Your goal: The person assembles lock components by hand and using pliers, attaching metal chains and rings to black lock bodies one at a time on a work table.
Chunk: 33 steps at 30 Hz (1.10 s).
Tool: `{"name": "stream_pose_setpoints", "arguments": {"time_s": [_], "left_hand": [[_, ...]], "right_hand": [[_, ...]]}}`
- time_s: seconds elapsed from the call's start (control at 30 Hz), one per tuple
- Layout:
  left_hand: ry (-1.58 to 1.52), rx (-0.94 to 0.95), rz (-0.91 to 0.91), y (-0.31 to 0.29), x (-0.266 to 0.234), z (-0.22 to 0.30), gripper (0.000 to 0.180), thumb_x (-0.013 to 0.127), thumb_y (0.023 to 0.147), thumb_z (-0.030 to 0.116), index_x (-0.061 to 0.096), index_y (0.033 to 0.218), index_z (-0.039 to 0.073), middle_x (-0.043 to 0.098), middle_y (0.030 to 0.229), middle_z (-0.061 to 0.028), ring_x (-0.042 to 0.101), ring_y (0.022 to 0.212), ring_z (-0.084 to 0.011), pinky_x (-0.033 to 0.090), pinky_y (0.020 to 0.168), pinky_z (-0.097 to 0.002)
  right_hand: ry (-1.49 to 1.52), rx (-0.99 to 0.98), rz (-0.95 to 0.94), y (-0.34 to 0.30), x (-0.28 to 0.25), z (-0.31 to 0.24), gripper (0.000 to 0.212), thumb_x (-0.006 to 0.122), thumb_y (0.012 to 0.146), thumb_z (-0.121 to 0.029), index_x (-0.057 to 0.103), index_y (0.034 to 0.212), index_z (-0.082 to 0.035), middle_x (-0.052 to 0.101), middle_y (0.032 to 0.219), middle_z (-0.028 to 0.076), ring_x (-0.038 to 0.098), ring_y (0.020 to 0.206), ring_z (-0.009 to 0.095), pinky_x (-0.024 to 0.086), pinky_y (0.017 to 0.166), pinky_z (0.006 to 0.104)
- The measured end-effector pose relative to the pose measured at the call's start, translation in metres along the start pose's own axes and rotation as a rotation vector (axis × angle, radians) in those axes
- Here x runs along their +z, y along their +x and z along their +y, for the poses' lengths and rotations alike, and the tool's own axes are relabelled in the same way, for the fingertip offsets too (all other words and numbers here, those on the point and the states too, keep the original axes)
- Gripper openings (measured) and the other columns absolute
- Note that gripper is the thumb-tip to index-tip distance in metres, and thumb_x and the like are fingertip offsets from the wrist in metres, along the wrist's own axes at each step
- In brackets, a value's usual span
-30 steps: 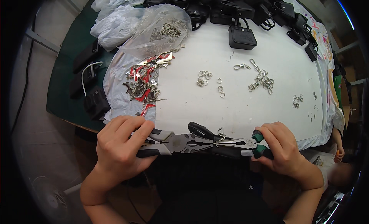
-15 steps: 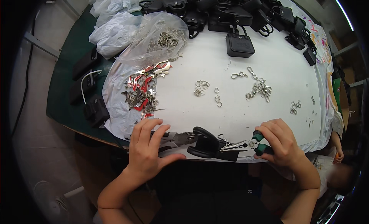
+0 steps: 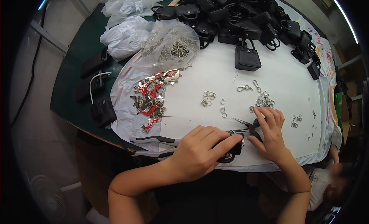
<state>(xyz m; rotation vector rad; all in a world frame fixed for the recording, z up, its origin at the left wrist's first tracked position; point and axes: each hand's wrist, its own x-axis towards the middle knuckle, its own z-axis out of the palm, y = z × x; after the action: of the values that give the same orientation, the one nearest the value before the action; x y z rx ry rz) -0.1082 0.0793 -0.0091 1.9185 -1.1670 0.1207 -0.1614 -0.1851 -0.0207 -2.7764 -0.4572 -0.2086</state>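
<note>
My left hand (image 3: 200, 152) is closed round a mini black handbag (image 3: 227, 156), mostly hidden by the fingers. A small silver metal piece (image 3: 242, 141) shows at the bag's edge by the fingertips. Green-handled pliers (image 3: 251, 127) lie on the white table with their jaws apart, pointing left. Over their handles is my right hand (image 3: 271, 131), thumb and fingers spread, with the fingertips close to a pile of silver swivel clasps (image 3: 264, 100). Grey-and-black handles of a second pair of pliers (image 3: 155, 140) stick out left of my left hand; its head is hidden.
Black mini handbags (image 3: 238, 24) are heaped at the back, one handbag (image 3: 247, 57) standing in front. Silver rings (image 3: 207, 97) lie mid-table. Red and silver charms (image 3: 150, 99) and a clear bag of metal parts (image 3: 173, 47) are at left. A person (image 3: 317, 185) is at far right.
My left hand has moved right and closed round the handbag. My right hand has shifted up and left; its fingers have come off the pliers, which now rest on the table.
</note>
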Motion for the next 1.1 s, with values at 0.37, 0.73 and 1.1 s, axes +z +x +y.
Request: {"name": "stream_pose_setpoints", "arguments": {"time_s": [0.37, 0.73, 1.1], "left_hand": [[0.007, -0.205, 0.091, -0.018, -0.028, -0.017, 0.057, 0.085, 0.073, 0.008, 0.061, 0.125, 0.002, 0.066, 0.113, -0.0144, 0.064, 0.103, -0.0311, 0.052, 0.089, -0.0384], [0.364, -0.714, 0.094, -0.057, -0.104, -0.083, 0.027, 0.077, 0.076, 0.005, 0.068, 0.102, 0.0, 0.066, 0.089, -0.0103, 0.061, 0.084, -0.0241, 0.048, 0.077, -0.0332], [-0.763, -0.727, 0.386, -0.006, -0.096, -0.06, 0.015, 0.077, 0.085, 0.005, 0.069, 0.097, 0.001, 0.071, 0.095, -0.0046, 0.065, 0.085, -0.0121, 0.052, 0.079, -0.0286]], "right_hand": [[0.227, -0.127, 0.052, 0.103, 0.04, -0.004, 0.012, 0.075, 0.082, -0.013, 0.071, 0.091, -0.006, 0.068, 0.098, 0.005, 0.059, 0.095, 0.024, 0.044, 0.085, 0.0374], [0.767, 0.251, 0.087, 0.083, 0.014, -0.018, 0.011, 0.072, 0.086, -0.001, 0.072, 0.096, 0.0, 0.073, 0.084, 0.008, 0.068, 0.073, 0.014, 0.055, 0.071, 0.0256], [0.949, 0.022, 0.059, 0.094, -0.012, -0.042, 0.01, 0.076, 0.083, -0.001, 0.073, 0.092, 0.001, 0.074, 0.089, 0.008, 0.069, 0.079, 0.013, 0.055, 0.075, 0.025]]}}
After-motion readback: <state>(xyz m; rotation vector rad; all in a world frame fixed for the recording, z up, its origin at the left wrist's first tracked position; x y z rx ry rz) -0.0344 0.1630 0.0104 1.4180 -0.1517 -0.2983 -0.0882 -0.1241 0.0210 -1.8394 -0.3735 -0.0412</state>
